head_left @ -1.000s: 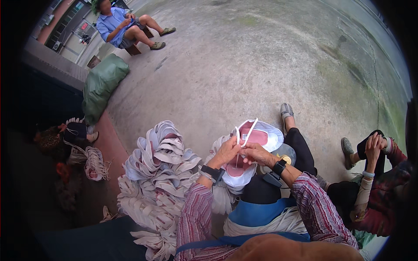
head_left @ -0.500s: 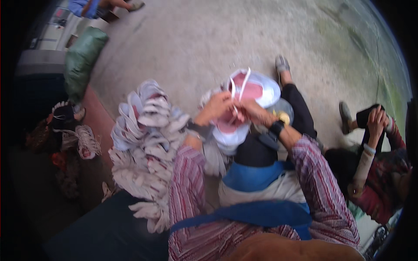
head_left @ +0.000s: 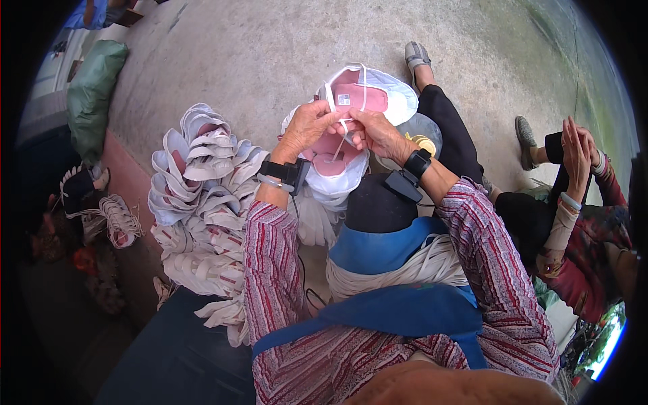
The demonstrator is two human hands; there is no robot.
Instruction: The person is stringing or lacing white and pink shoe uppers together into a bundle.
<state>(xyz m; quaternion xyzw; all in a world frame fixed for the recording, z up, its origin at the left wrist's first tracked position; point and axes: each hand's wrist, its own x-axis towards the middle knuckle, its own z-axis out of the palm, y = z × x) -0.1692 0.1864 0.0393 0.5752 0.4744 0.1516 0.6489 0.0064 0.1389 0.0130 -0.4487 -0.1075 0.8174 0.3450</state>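
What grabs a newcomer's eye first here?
Probably the big pile of white shoe parts, left of the person's arms. Then, at upper centre, the left hand and right hand close together, fingers on white lace at a pink-lined white shoe. Below them, a bundle of white laces lies across the lap.

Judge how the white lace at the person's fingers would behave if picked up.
The white lace is probably floppy, since it curves loosely across the pink insole. It also looks light: it is thin, and the left hand and right hand handle it with fingertips.
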